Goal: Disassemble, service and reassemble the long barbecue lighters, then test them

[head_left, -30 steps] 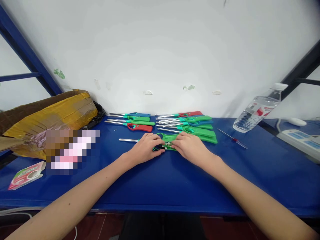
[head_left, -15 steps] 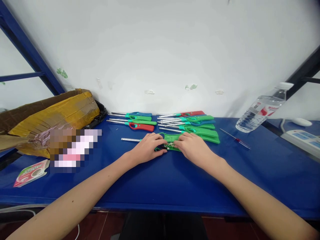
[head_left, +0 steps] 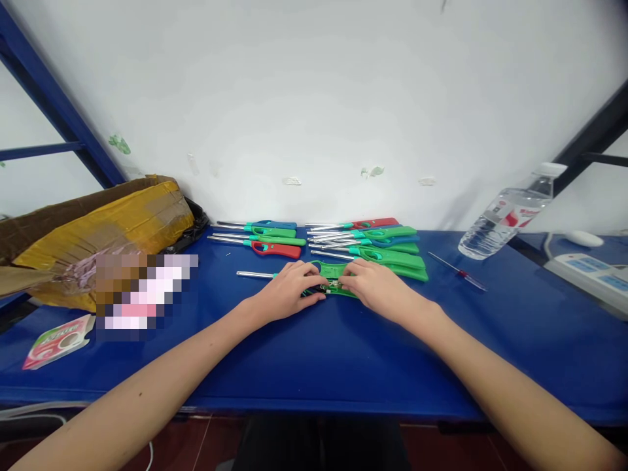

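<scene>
On the blue table lies a long-nosed green gas lighter with its handle casing opened, showing small inner parts. Its metal tube points left from under my left hand. That hand is closed around the front of the handle, thumb low near a black piece. My right hand covers the rear of the casing, its fingertips pinched at the small metal parts in the middle. What exactly those fingertips grip is too small to make out. Just behind the hands rests a green lighter with its casing whole.
Several lighters lie in two groups by the wall, one with a red lighter. At right are a screwdriver, a tilted water bottle and a power strip. A taped cardboard box and a printed card sit left.
The view has shifted slightly. Both hands stay on the opened lighter, with hardly any visible movement of the fingers.
</scene>
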{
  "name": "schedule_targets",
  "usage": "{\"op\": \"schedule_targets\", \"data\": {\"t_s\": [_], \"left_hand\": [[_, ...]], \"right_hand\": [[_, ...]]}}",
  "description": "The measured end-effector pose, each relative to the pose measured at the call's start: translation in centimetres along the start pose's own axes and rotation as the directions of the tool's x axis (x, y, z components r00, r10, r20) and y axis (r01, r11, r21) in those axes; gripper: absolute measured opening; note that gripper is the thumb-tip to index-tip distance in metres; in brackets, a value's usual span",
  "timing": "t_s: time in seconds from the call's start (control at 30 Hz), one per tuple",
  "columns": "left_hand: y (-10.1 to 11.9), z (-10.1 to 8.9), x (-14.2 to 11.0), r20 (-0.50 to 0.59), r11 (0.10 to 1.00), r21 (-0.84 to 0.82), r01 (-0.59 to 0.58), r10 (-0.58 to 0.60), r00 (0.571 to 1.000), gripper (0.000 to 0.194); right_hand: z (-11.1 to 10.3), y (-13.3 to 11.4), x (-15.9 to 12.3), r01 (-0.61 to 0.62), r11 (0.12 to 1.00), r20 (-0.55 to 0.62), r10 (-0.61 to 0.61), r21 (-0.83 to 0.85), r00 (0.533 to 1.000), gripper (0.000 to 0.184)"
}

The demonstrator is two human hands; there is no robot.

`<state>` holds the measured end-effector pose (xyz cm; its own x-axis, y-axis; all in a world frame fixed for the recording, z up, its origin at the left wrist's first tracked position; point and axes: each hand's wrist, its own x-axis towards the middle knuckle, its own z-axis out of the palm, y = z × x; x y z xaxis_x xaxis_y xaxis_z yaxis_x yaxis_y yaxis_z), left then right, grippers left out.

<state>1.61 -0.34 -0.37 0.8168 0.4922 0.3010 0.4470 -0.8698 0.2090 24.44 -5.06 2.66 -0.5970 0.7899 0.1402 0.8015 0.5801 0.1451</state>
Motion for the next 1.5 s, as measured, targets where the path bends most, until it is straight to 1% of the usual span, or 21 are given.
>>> {"op": "schedule_targets", "data": {"t_s": [0.07,0.17,0.3,0.53,0.7,0.93,1.07,1.27,1.5], "left_hand": [[0.0,0.0,0.0,-0.001,1.0,0.002,-0.003,0.003,1.0,0.026],[0.0,-0.1,0.0,0.0,1.0,-0.008,0.0,0.0,1.0,0.026],[0.1,0.0,0.0,-0.02,0.997,-0.07,0.013,-0.015,1.0,0.022],[0.6,0.3,0.0,-0.037,0.989,-0.138,0.058,-0.064,0.997,0.018],[0.6,0.5,0.0,-0.045,0.982,-0.171,0.083,-0.092,0.995,0.02],[0.7,0.4,0.2,-0.081,0.973,-0.218,0.081,-0.1,0.992,0.02],[0.8,0.4,0.2,-0.083,0.975,-0.212,0.067,-0.086,0.993,0.021],[0.7,0.7,0.0,-0.134,0.979,-0.197,0.059,-0.086,0.987,0.017],[0.8,0.4,0.0,-0.089,0.986,-0.16,0.038,-0.053,0.995,0.019]], "right_hand": [[0.0,-0.1,0.0,0.005,1.0,-0.005,-0.005,0.0,1.0,0.024],[-0.1,-0.3,0.0,-0.019,1.0,0.038,0.02,-0.01,0.999,0.025],[-0.5,-0.7,0.0,-0.053,0.998,0.078,0.054,-0.02,0.995,0.024],[0.2,-0.7,0.1,-0.064,0.997,0.062,0.067,-0.054,0.996,0.024],[0.7,-0.5,0.0,-0.099,0.995,0.045,0.099,-0.01,0.994,0.025],[0.4,-0.4,0.1,-0.135,0.986,0.055,0.13,0.093,0.99,0.025],[0.1,-0.3,0.0,-0.145,0.979,0.061,0.138,0.142,0.989,0.026],[-0.2,-0.3,0.1,-0.147,0.974,0.063,0.138,0.17,0.988,0.026],[-0.4,-0.3,0.0,-0.155,0.972,0.069,0.145,0.179,0.987,0.026]]}}
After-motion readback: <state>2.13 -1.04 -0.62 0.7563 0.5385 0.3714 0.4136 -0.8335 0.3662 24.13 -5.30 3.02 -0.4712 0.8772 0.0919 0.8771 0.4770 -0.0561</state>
